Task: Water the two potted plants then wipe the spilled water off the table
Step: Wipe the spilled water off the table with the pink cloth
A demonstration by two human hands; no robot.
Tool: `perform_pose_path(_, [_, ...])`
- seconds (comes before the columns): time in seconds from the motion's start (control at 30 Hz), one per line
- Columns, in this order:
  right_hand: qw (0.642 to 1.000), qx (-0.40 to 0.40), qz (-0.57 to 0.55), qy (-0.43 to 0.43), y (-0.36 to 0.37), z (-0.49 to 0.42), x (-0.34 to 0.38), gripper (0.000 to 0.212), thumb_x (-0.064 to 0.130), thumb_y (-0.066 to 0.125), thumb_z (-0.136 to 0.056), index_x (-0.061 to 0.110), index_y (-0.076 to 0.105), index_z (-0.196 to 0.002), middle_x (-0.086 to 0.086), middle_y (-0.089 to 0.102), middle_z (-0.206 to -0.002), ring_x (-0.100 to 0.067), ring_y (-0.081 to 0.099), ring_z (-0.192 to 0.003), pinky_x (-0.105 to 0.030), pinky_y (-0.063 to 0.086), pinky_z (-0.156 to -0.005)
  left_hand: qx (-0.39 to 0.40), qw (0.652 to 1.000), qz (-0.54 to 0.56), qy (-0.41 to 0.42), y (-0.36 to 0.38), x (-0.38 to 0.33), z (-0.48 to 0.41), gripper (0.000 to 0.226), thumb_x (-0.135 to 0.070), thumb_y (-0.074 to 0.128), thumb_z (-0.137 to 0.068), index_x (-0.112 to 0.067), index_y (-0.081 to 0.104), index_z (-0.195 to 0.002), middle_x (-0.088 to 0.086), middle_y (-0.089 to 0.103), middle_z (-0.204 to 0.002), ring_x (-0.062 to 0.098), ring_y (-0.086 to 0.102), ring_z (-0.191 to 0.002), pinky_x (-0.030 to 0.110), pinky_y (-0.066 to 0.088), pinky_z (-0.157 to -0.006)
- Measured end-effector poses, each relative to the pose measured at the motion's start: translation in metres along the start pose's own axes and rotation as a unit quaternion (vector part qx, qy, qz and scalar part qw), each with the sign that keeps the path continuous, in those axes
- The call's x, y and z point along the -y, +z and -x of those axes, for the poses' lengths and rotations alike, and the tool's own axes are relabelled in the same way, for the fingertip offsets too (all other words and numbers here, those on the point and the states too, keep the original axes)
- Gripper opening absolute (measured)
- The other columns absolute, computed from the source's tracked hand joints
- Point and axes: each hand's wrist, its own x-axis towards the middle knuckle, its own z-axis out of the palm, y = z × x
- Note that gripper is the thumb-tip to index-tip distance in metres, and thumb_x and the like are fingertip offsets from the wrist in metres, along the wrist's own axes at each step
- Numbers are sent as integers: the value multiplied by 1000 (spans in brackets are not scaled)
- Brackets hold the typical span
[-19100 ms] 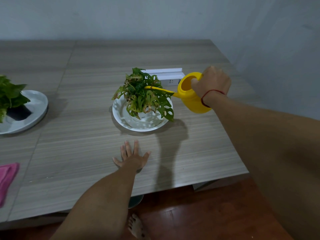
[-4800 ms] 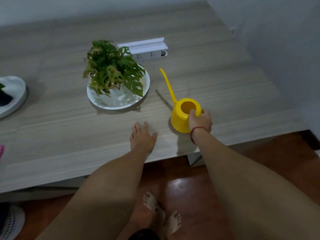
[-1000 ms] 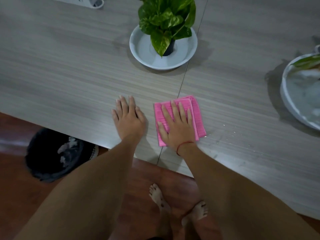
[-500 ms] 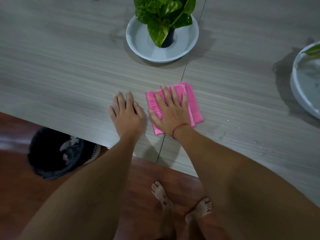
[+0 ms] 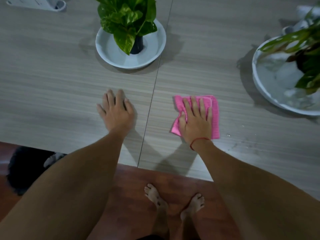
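Observation:
My right hand [image 5: 196, 119] lies flat on a folded pink cloth [image 5: 214, 116] and presses it onto the wooden table [image 5: 52, 84]. My left hand [image 5: 116, 111] rests flat on the bare table to the left of the cloth, fingers apart, holding nothing. A broad-leaved green plant [image 5: 127, 18] in a small black pot stands in a white saucer [image 5: 105, 49] straight ahead. A second plant [image 5: 308, 52] with holed leaves sits in a larger white saucer [image 5: 259, 80] at the right edge. Small water drops [image 5: 235, 144] speckle the table right of the cloth.
A white power strip [image 5: 38, 2] lies at the far left corner of the view. A seam [image 5: 152, 101] runs down the table between my hands. A dark waste bin [image 5: 29, 167] stands on the red-brown floor under the table's front edge. My bare feet are below.
My right hand has slid the pink cloth to the right, away from my left hand and across the seam. The left hand has stayed flat in place.

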Motion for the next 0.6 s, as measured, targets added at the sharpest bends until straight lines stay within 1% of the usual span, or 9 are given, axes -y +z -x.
perform_pose_path(0.1, [1000, -12, 8, 8, 0, 0, 2, 60, 45, 9, -93, 29, 13, -150, 3, 11, -159, -25, 3, -147, -51, -2, -117, -8, 1000, 11, 6, 1, -2, -1, 50, -36, 30, -100, -30, 33, -149, 8, 19, -163, 25, 9, -153, 56, 1, -121])
perform_pose_path(0.2, [1000, 1, 3, 27, 0, -2, 14, 61, 52, 4, -95, 28, 4, -151, -3, 3, -160, -30, -2, -146, -56, 0, -116, -13, 1000, 10, -2, 1, -1, -1, 50, -35, 32, -99, -30, 35, -149, 8, 21, -163, 25, 11, -152, 57, 2, -121])
perform_pose_path(0.3, [999, 18, 6, 35, 1, -1, 35, 66, 58, 3, -94, 25, -4, -151, -8, -5, -159, -33, -7, -145, -58, -1, -115, -16, 1000, 9, -5, 2, -4, 2, 50, -35, 31, -101, -30, 34, -150, 7, 20, -163, 24, 11, -153, 55, 2, -121])
perform_pose_path(0.37, [1000, 24, 1, 1, 3, 9, 48, 64, 57, 4, -95, 27, -5, -151, -7, -7, -159, -33, -10, -145, -57, -3, -114, -17, 1000, 8, -9, 3, -6, 6, 50, -34, 29, -103, -27, 32, -152, 7, 19, -164, 24, 10, -153, 53, 3, -122])
perform_pose_path(0.47, [997, 41, -5, -62, 5, 33, 51, 60, 51, 12, -97, 30, -4, -151, -2, -7, -159, -29, -11, -146, -55, -5, -115, -9, 1000, 13, -10, 3, -5, 24, 50, -30, 27, -105, -19, 31, -154, 9, 21, -163, 24, 11, -153, 49, 5, -123])
perform_pose_path(0.6, [986, 72, 19, -147, -1, 53, 16, 58, 45, 21, -98, 31, -1, -151, 3, -4, -160, -23, -8, -147, -48, -7, -118, -21, 1000, 12, 1, 4, -4, 66, 49, -24, 30, -105, -12, 32, -153, 11, 25, -161, 26, 15, -152, 46, 8, -123])
